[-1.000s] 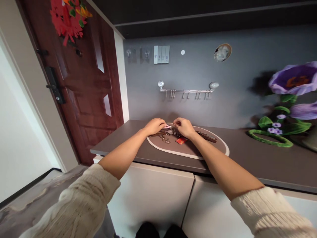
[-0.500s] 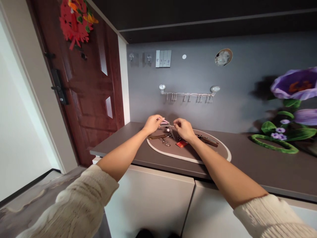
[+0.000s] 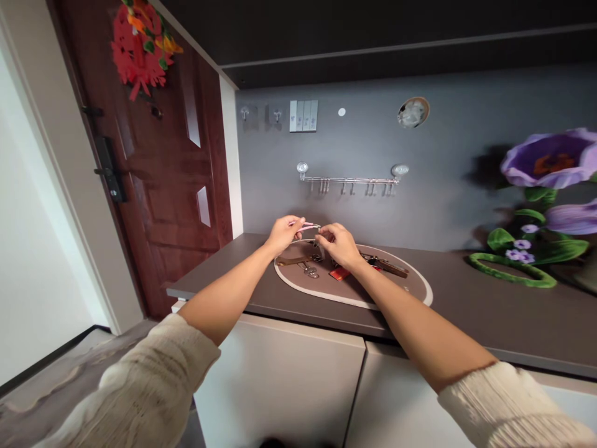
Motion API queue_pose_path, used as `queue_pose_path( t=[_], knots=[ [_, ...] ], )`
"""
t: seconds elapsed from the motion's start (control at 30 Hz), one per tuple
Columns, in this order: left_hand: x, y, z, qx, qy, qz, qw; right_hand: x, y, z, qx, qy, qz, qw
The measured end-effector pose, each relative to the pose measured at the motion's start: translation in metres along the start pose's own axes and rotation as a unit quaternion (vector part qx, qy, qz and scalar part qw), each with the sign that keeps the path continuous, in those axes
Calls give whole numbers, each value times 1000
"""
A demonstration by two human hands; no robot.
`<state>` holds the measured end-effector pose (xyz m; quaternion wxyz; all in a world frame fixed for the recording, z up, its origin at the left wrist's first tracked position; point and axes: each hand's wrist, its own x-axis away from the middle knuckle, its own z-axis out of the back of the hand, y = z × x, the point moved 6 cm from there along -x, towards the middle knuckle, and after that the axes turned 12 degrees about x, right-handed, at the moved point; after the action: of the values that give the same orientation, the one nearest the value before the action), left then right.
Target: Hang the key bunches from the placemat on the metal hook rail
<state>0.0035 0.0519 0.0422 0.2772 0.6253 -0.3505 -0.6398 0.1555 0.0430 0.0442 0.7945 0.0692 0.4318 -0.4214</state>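
My left hand [image 3: 282, 235] is closed round a thin pink strap [image 3: 304, 224] with a small metal clasp at its right end, held above the mat. My right hand [image 3: 339, 244] has its thumb and fingers pinched together right by that clasp; what lies between the fingertips is too small to make out. Below the hands, on an oval brown mat [image 3: 298, 286] with a pale rim, lie a brown strap with keys [image 3: 298, 260], a red tag [image 3: 339, 273] partly behind my right hand, and a dark brown strap [image 3: 394, 267] with metal parts.
On the wall above hangs a clear rail with several hooks [image 3: 347, 181]. A switch panel [image 3: 303, 116] and two small hooks are higher up. Purple flowers with a green ring base [image 3: 513, 277] stand on the counter at right. A dark red door [image 3: 172, 168] is at left.
My right hand has moved left to the clasp end of the pink strap. The small white charm that hung there no longer shows. The view has shifted slightly.
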Motion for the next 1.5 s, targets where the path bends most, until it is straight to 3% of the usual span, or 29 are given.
queue_pose_path(
  t=[0.3, 0.47, 0.6, 0.73, 1.07, 1.27, 1.5],
  knots=[
    [-2, -7, 5, 2, 41, 27, 999, -3, 1, 8, -12, 54, 26, 998],
    [0, -14, 4, -79, 36, 49, 995, -4, 4, 12, -30, 67, 5, 997],
    [3, -4, 0, -232, 25, -4, 972, -3, 4, 18, -29, 87, -9, 996],
    [8, 14, -8, -307, 12, -100, 947, -4, 2, 21, -17, 78, -4, 997],
    [11, 21, -20, -277, -20, -133, 951, -8, -2, 20, 71, 78, 44, 993],
    [11, 23, -21, -299, -39, -159, 940, -8, -8, 20, 37, 70, 55, 995],
    [11, 24, -25, -330, -60, -166, 927, -5, -10, 18, -26, 50, 11, 998]
  ],
)
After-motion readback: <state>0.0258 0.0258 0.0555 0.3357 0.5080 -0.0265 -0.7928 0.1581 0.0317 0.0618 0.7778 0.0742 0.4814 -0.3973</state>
